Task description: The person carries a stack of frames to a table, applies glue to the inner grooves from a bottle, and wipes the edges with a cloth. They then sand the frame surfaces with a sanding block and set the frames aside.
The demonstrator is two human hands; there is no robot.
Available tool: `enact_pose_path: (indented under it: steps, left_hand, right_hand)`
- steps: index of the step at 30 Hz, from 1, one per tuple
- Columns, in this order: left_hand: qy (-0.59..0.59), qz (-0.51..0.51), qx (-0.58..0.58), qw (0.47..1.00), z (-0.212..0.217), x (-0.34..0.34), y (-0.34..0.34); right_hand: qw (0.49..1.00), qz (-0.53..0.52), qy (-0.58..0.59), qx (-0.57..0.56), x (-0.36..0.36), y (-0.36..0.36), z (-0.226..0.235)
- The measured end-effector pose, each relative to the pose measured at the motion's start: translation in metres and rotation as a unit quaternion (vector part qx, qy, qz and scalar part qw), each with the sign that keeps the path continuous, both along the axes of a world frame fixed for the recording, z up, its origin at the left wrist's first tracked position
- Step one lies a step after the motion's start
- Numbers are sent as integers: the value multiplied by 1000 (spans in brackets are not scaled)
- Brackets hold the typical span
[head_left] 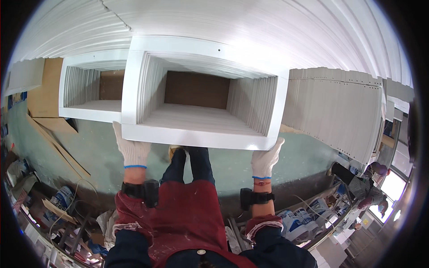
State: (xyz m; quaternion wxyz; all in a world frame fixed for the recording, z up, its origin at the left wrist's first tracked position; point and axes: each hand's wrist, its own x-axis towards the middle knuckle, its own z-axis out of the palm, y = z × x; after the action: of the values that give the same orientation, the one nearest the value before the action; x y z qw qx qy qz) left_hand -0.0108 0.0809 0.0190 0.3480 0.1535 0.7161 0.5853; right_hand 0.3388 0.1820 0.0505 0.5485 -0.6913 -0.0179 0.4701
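A white rectangular frame [196,137] lies on top of a deep stack of like frames, their inner edges [154,85] showing through its opening. Brown board [196,89] shows at the bottom of that opening. My left hand [134,151], in a white knit glove with a blue cuff edge, grips the near left corner of the frame. At the near right corner my right hand [266,158], gloved the same way, grips the edge. The fingertips of both hands are partly hidden by the frame.
Another stack of white frames [91,114] adjoins on the left, and stacked pale panels [330,111] stand on the right. Cardboard [44,94] leans at far left. White-and-blue buckets [304,221] and clutter lie behind me. Another person [364,187] is at the right.
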Motion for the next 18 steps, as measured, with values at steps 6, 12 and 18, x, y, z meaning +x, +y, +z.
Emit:
enact_pose_path:
  steps: [6,12,18]
  left_hand:
    - [227,-144,-72,961,-39,-25,-23]
    - [238,-263,-415,838,55,-30,-11]
    - [149,-252,-201,935,53,-44,-12]
  right_hand:
    - [980,191,-52,29,35,-11,-13]
    - [989,115,84,49,31,-25,-8]
    - [952,54,287,94,29,-131,-44]
